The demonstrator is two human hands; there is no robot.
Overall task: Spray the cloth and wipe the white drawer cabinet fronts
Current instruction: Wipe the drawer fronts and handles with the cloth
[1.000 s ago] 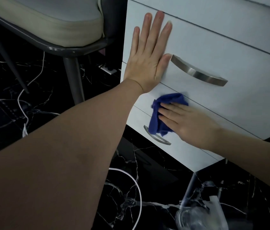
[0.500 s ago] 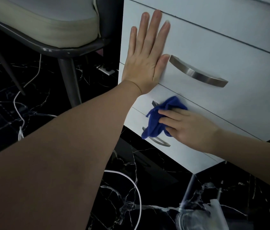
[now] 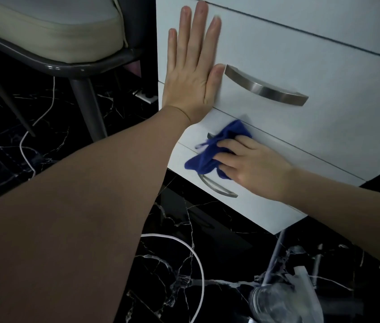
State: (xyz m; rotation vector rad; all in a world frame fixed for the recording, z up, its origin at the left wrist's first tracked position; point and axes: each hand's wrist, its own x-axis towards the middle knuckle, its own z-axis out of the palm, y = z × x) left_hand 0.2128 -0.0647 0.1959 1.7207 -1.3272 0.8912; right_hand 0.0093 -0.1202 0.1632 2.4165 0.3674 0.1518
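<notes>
The white drawer cabinet (image 3: pixel 324 66) fills the upper right, with curved metal handles on its fronts. My left hand (image 3: pixel 191 73) lies flat, fingers spread, on the big drawer front beside its handle (image 3: pixel 266 86). My right hand (image 3: pixel 252 166) presses a crumpled blue cloth (image 3: pixel 214 151) against the narrow lower drawer fronts, where the cloth covers most of one small handle and hangs over the top of the bottom handle (image 3: pixel 217 188). A clear spray bottle (image 3: pixel 284 297) stands on the floor at the bottom right, blurred.
A grey chair (image 3: pixel 51 36) with a pale cushion stands left of the cabinet, its legs reaching the black marble floor (image 3: pixel 172 264). White cables (image 3: pixel 198 264) loop across the floor, and a white power strip (image 3: pixel 145 96) lies behind the chair leg.
My right hand has slid the blue cloth down and left across the lower drawer fronts, from the seam under the big drawer toward the bottom handle. My left hand has stayed flat on the big drawer.
</notes>
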